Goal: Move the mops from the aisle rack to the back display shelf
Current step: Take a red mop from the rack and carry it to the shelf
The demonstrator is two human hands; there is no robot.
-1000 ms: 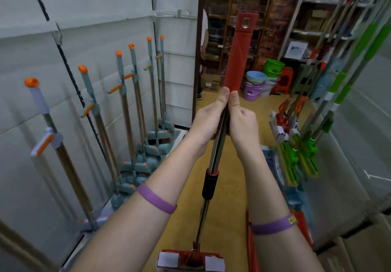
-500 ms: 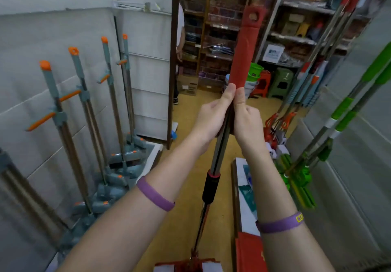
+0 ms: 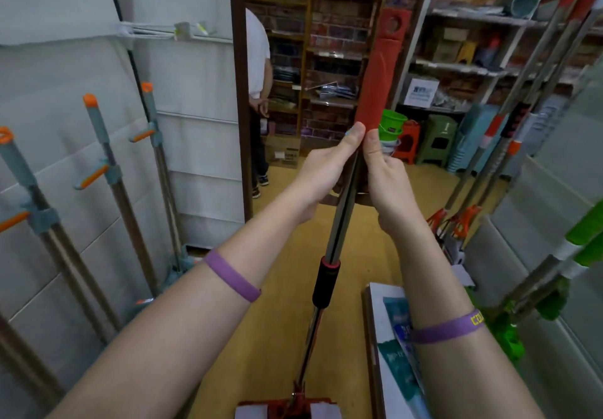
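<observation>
The left hand (image 3: 321,170) and right hand (image 3: 386,179) both grip the steel-shafted, red-handled mop (image 3: 339,219). Its long axis runs near to far, red head low and near, handle tip pointing up, far and slightly right

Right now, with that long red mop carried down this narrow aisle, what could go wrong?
The mop tilts toward a person standing ahead and could poke them. The left hand and right hand grip one short stretch of pole, so the mop head below might swing into the floor box or the leaning mops on the right.
</observation>
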